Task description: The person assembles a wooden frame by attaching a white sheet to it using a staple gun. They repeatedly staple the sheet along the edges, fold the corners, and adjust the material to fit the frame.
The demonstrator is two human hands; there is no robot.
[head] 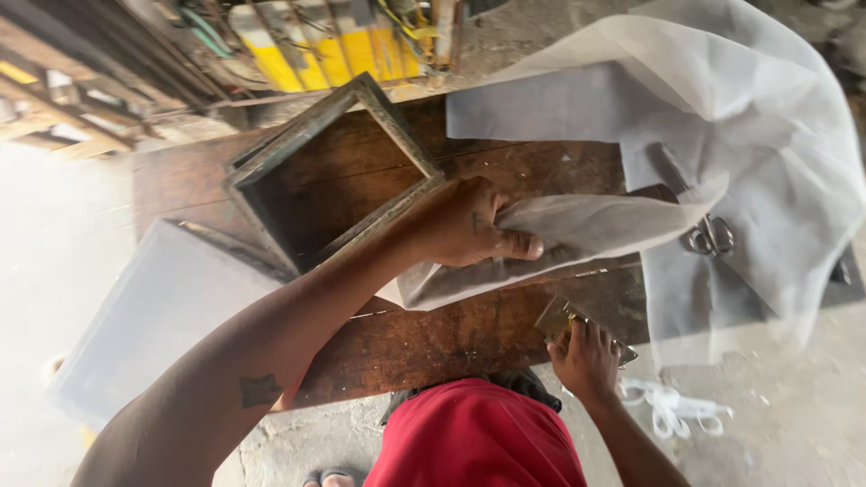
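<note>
Left hand point(465, 225): fingers clenched on a fold of white mesh fabric point(722, 117), which spreads beyond the fingertips across the wooden table point(433, 338). Right hand point(586, 361): fingers pressed on a small metal tool point(555, 317) at the table edge; grip unclear. Scissors point(711, 236) under fabric. Empty wooden frame point(329, 176) beside left knuckles.

No packages, labels, signs or screens in view, only bare wood, a frame, sheer cloth and tools on the bench
</note>
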